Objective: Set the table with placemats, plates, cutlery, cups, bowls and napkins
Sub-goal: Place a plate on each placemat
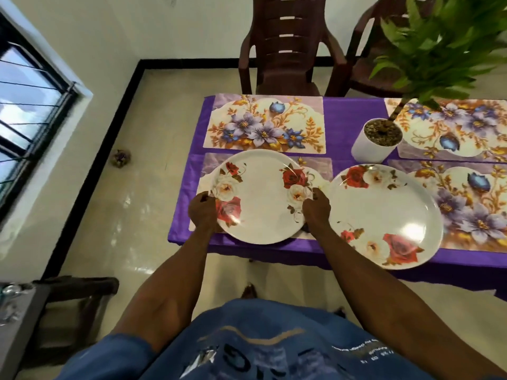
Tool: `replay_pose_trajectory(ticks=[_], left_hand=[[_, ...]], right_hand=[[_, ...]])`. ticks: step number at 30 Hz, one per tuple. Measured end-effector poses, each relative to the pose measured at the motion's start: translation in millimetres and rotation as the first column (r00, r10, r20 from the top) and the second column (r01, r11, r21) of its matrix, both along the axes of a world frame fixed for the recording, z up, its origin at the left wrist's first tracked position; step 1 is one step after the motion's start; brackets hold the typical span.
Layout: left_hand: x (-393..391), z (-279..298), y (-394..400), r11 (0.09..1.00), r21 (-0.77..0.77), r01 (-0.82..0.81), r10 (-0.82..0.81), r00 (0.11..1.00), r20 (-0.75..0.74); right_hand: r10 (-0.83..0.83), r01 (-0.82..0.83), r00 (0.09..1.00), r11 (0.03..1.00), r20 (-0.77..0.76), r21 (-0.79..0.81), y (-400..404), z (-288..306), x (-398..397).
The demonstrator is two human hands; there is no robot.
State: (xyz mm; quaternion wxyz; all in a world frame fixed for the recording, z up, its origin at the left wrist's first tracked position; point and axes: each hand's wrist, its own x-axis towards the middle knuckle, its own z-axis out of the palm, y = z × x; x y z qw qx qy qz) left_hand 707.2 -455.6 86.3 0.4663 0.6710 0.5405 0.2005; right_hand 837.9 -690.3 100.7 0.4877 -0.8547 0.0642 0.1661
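**Two-handed placement of a dinner plate on the near-left placemat.**

The rose-patterned plate (262, 196) is gripped at opposite rims: the left hand (203, 209) curls round its left edge and the right hand (315, 208) round its right edge, so the plate lies directly between the hands, over the near-left placemat (319, 165); whether it already rests on the mat cannot be told. The plate appears rigid, glossy and probably slippery, light enough for rim holds, and liable to chip if dropped; the rim is the sensible place to hold it. A second plate (384, 215) lies just right of the right hand on the near-right placemat (472, 212). The far-left placemat (266, 123) and far-right placemat (463, 127) are bare of plates, the latter overlapped by a potted plant (375, 144), on the purple tablecloth (351, 116).
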Motion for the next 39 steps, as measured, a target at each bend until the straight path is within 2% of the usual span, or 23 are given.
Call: replay_pose_trajectory(ticks=[6, 9, 14, 17, 19, 21, 25, 33, 39], left_hand=[[2, -10, 18, 0.994, -0.080, 0.068, -0.069, 0.998, -0.006], [1, -15, 20, 0.988, -0.121, 0.093, -0.093, 0.996, 0.006], [-6, -19, 22, 0.978, -0.054, 0.201, -0.201, 0.980, 0.009], [-9, -25, 21, 0.988, -0.029, 0.155, -0.154, 0.988, 0.011], [-10, -22, 16, 0.994, -0.007, 0.105, -0.105, 0.993, -0.047], [-13, -19, 13, 0.996, -0.001, 0.091, -0.091, 0.993, -0.079], [-20, -26, 19, 0.990, -0.025, 0.141, -0.142, 0.988, -0.056], [-24, -26, 19, 0.986, -0.045, 0.162, -0.163, 0.986, -0.016], [-21, -27, 18, 0.988, -0.025, 0.153, -0.154, 0.987, -0.048]], right_hand=[[0.027, -0.024, 0.999, 0.998, 0.042, -0.062, 11, -10, 2], [0.080, -0.081, 0.992, 0.997, 0.100, 0.003, 10, -11, 2], [0.054, -0.057, 0.984, 0.998, 0.171, 0.014, 16, -15, -4], [0.044, -0.017, 0.965, 0.994, 0.258, -0.107, 16, -27, -9], [-0.029, 0.072, 0.975, 0.978, 0.219, -0.194, 16, -33, -14], [-0.098, 0.130, 0.982, 0.971, 0.159, -0.200, 20, -32, -21], [-0.065, 0.095, 0.984, 0.979, 0.164, -0.179, 18, -33, -25], [-0.071, 0.080, 0.995, 0.988, 0.076, -0.132, 12, -47, -14], [-0.084, 0.093, 0.993, 0.988, 0.079, -0.122, 12, -52, -11]])
